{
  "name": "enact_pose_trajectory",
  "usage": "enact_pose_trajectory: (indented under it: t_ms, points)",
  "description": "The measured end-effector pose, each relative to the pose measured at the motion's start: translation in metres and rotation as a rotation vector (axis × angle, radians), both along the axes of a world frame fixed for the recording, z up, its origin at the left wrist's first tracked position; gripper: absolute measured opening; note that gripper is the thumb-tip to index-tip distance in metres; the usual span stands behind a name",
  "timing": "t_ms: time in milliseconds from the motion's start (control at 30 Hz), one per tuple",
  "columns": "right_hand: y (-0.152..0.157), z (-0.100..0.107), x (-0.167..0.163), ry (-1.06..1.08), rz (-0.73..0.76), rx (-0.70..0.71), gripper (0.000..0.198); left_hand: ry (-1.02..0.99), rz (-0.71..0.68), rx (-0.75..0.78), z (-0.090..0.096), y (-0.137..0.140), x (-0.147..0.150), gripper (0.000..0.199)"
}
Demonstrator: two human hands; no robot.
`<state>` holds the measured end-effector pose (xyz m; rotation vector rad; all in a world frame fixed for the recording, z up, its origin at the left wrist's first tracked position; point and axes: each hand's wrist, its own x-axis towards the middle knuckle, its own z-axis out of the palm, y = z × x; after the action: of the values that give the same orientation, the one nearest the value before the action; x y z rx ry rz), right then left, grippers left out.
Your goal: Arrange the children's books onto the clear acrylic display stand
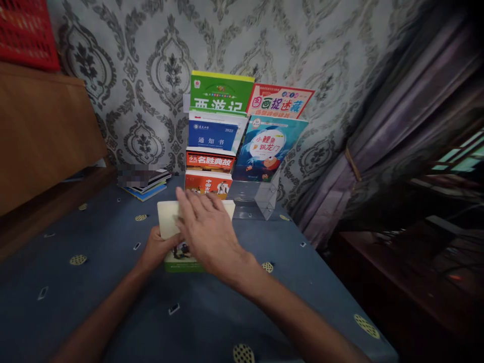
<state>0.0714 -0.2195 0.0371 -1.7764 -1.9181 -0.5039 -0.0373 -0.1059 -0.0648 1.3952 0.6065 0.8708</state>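
A book with a pale cover [168, 218] and a green lower band is held up in front of a clear display rack [264, 201]. My left hand [161, 247] grips its left edge, thumb across the front. Stretched flat over the book's front is my right hand [207, 227], which hides much of the cover; its fingers are extended, not wrapped round the book. Just behind, the rack bears an orange-red book [207, 184], a red book [209, 160], a blue booklet [212, 135], a green book [222, 91], a teal book [270, 148] and a pink book [280, 98].
A small stack of books [149, 185] lies on the dark blue tablecloth [121, 287] by the wall. At left stand a brown box [45, 131] and a red basket [28, 35]. A tied curtain [336, 186] hangs past the table's right edge.
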Motion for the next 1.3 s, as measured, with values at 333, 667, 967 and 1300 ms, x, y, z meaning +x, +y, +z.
enact_pose_trajectory:
  t_ms: [333, 667, 967, 1300]
  points:
    - [-0.02, -0.056, 0.029, 0.612, -0.106, 0.321, 0.066, -0.022, 0.025, -0.052, 0.006, -0.009, 0.0, 0.045]
    - [-0.04, -0.147, 0.008, 1.095, -0.018, 0.158, 0.053, -0.041, -0.011, -0.028, -0.005, -0.01, -0.001, 0.046]
    - [-0.037, -0.157, 0.019, 1.31, 0.108, 0.121, 0.049, 0.102, -0.158, -0.068, -0.018, -0.018, -0.01, 0.059]
    - [-0.037, -0.161, 0.032, 1.39, 0.151, 0.046, 0.05, 0.148, -0.223, -0.111, -0.021, -0.017, -0.014, 0.068]
